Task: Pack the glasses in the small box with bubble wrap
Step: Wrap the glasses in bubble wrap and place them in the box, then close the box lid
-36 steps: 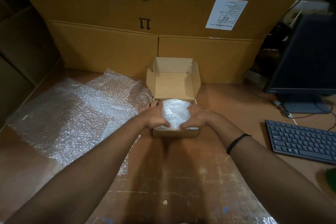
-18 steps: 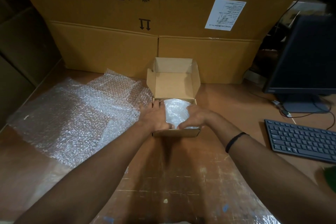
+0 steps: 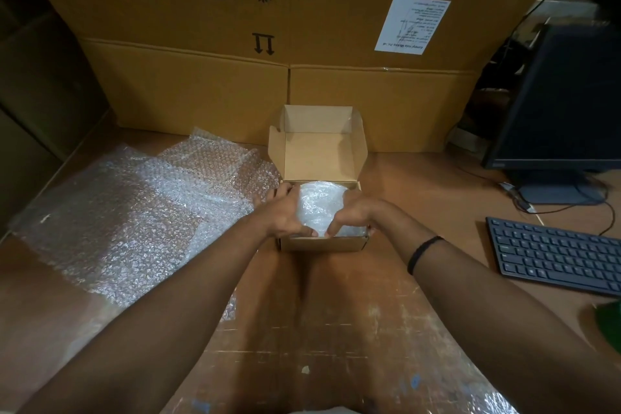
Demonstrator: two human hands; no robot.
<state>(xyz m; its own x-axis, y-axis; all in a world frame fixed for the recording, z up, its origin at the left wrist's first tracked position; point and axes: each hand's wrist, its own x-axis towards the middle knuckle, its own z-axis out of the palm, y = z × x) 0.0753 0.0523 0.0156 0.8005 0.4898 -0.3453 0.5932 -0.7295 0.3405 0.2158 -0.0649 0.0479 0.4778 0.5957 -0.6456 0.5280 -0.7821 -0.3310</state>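
Nearest the camera, two bare forearms reach forward over the scuffed, paint-flecked brown bench (image 3: 336, 329) and converge on the small box (image 3: 322, 244), the right one with a thin black band (image 3: 424, 254) round its wrist. The left hand (image 3: 285, 215) lies palm-down over the left side of the box, its grip closed round a bubble-wrapped bundle (image 3: 319, 205), thumb pressed to the wrap at the box's near edge and fingers curved along the bundle's left flank. The right hand (image 3: 353, 215) mirrors it on the right side, its grip wrapped over the bundle, with one fingertip pointing down at the near edge, almost meeting the left thumb. The bundle is a rounded, crinkled lump of clear, shiny wrap that sits inside the box and fills most of it; what it holds cannot be made out through the plastic. The box is plain corrugated cardboard, low and square, its lid (image 3: 319, 155) standing open on the far side with side flaps turned in. Left of the box, loose sheets of bubble wrap (image 3: 134, 212) lie spread and overlapping on the bench, pebbled and glinting. Right of the box, well apart, rest a flat dark keyboard (image 3: 554, 255) and, farther back, a dark monitor (image 3: 564, 104) on its stand with cables trailing. Behind the box rise large brown cartons (image 3: 302, 27) printed with black handling symbols, one bearing a white paper label (image 3: 412, 23).
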